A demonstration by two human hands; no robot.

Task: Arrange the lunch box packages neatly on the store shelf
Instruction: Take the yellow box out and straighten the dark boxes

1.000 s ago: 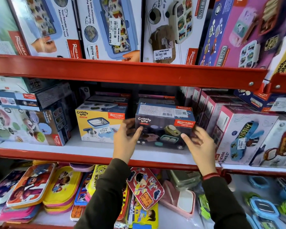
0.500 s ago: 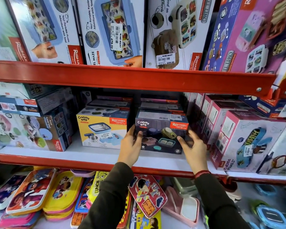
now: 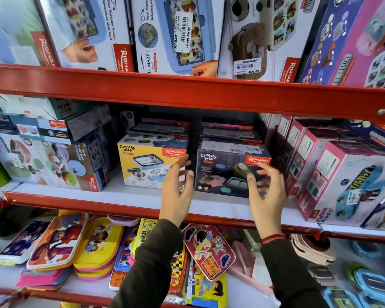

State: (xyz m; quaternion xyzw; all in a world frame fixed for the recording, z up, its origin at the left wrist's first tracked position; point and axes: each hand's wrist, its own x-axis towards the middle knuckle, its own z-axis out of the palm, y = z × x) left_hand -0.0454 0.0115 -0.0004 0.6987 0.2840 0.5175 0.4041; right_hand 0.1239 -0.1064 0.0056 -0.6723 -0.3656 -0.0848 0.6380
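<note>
A dark blue Crunchy Bite lunch box package (image 3: 229, 167) stands on the white middle shelf (image 3: 142, 196), beside a yellow Crunchy Bite package (image 3: 147, 163) on its left. More packages are stacked behind both. My left hand (image 3: 178, 190) hovers just in front of the dark box's left edge, fingers spread, holding nothing. In front of the box's right edge, my right hand (image 3: 265, 192) is blurred and also spread and empty. Both hands are off the box.
Pink Kidzee Plus boxes (image 3: 333, 174) crowd the shelf's right side; stacked boxes (image 3: 53, 161) fill the left. A red shelf rail (image 3: 187, 92) hangs close above, with large boxes on top. Flat cartoon lunch boxes (image 3: 76, 247) lie on the shelf below.
Both hands held the dark blue package and pushed it back onto the shelf. Now they have let go and drawn slightly back with fingers spread.
</note>
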